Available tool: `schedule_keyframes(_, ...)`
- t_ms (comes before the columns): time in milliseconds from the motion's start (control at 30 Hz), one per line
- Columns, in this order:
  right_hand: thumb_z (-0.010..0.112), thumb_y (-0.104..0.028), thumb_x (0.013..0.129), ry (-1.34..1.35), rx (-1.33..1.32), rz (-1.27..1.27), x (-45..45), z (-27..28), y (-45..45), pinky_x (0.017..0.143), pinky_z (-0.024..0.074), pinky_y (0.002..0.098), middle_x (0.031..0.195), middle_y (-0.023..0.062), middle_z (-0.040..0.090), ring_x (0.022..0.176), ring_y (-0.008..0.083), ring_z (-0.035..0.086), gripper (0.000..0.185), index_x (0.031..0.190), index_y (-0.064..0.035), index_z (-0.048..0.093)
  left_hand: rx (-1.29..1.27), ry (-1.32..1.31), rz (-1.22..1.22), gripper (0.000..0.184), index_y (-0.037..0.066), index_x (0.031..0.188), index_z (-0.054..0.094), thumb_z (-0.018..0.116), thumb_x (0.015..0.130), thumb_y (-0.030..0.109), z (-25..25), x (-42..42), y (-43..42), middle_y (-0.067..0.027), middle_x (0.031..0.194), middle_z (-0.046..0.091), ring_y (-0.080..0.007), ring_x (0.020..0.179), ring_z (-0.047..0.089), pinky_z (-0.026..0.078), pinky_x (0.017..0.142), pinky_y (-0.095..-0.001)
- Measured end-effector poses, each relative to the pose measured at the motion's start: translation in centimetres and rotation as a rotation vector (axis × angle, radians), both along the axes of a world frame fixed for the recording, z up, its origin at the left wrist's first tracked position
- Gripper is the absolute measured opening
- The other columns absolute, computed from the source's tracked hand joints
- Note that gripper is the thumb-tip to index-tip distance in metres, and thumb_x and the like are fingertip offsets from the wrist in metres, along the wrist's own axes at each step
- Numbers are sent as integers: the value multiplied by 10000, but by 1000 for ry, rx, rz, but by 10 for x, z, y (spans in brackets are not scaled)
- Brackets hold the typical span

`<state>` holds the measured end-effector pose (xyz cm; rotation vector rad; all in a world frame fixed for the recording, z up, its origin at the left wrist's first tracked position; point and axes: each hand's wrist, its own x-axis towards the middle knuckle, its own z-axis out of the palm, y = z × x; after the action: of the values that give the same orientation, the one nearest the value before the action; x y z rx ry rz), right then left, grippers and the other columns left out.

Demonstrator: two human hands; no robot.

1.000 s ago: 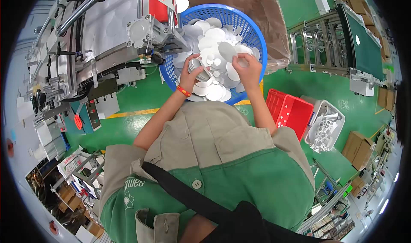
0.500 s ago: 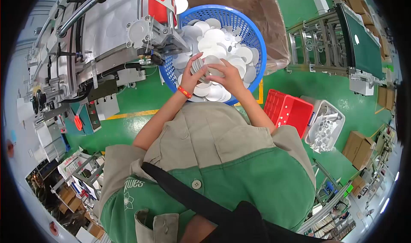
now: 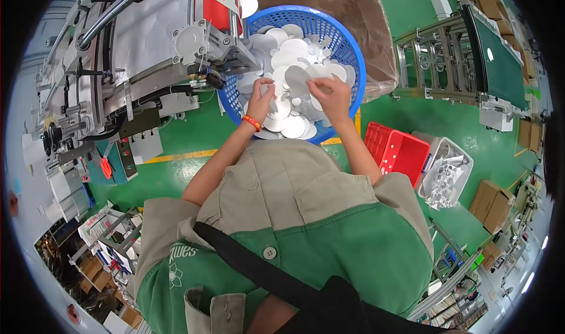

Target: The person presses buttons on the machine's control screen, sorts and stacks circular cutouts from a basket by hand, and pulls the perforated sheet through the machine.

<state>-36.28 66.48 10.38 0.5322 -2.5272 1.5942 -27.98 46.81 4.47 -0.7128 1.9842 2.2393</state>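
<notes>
A blue plastic basket point(image 3: 361, 63) in front of me is heaped with round white discs point(image 3: 285, 59) of different sizes. Over the heap, my right hand point(image 3: 333, 97) pinches a large greyish-white disc point(image 3: 297, 80) by its edge, between thumb and fingers. To the left, my left hand point(image 3: 259, 102) is closed, with a red band at its wrist. Pale discs point(image 3: 273, 106) show nearly edge-on beside its thumb; how many it grips is hidden.
A metal machine point(image 3: 194, 46) stands at the left, close to the basket. Behind the basket is a large brown lined box point(image 3: 376, 40). On the green floor to the right sit a red crate point(image 3: 397, 152) and a bin of perforated white scrap point(image 3: 447, 178).
My hands have moved apart. The right hand has shifted right with a disc in its fingers, and the fanned stack between the hands no longer faces me.
</notes>
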Motion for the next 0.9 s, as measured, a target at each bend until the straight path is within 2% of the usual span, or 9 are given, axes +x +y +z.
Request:
schedule_keyframes(33,770,-144,674,68,35,-4,5,6,-4,541,469,269,739,71,650,604,213,620,120,761,-82,716,98,-151,7,372,153,1208,426,550,916,346,21,-3,5,-38,1022,570,-140,886,591,457,668,-252)
schedule_keyframes(100,781,-151,659,46,-42,87,16,15,-14,531,468,272,732,54,645,608,212,619,135,766,-100,717,395,-190,89,399,195,1247,438,547,912,383,60,-9,20,-41,1069,552,-143,907,578,500,638,-286)
schedule_keyframes(300,749,-119,738,-129,-246,-38,19,12,-14,573,453,269,724,96,673,632,160,606,110,800,-39,705,640,30,31,451,186,1348,362,490,946,346,51,-4,9,-72,1204,497,-208,1031,574,545,743,-371)
schedule_keyframes(433,703,-144,788,117,17,-225,-12,14,1,640,486,305,876,142,685,701,223,643,200,963,-47,695,-130,223,1,459,56,1309,436,579,900,207,39,-4,6,-101,1343,436,-182,1268,360,273,1044,-285)
schedule_keyframes(500,665,-111,811,140,48,-93,-16,12,6,673,496,315,901,150,681,733,242,658,296,1101,-59,642,-82,141,-10,461,81,1314,434,580,904,230,41,-6,6,-85,1303,467,-171,1161,474,354,980,-268)
schedule_keyframes(533,613,-68,835,43,53,-34,-10,21,5,731,497,308,993,153,665,851,261,660,382,1214,-74,567,238,11,8,436,143,1304,445,575,910,280,49,-6,8,-69,1217,514,-154,986,585,457,837,-258)
schedule_keyframes(633,537,22,810,118,-4,162,4,22,-7,743,491,375,1127,147,597,900,333,608,427,1213,-118,563,477,-163,62,411,227,1271,456,570,903,370,53,-6,10,-46,1109,538,-152,842,626,519,643,-292)
schedule_keyframes(700,548,12,797,-20,183,418,13,17,-4,764,493,369,1120,123,599,922,316,605,402,1176,-117,586,473,-186,75,421,222,1263,464,570,897,400,53,-6,12,-44,1121,536,-158,829,621,530,645,-322)
schedule_keyframes(900,756,-208,720,-75,49,457,24,18,-14,799,494,341,1125,168,607,962,317,617,428,1127,-139,640,515,-268,68,496,242,1287,432,549,877,494,55,-4,10,-46,1119,550,-198,904,590,544,689,-414)
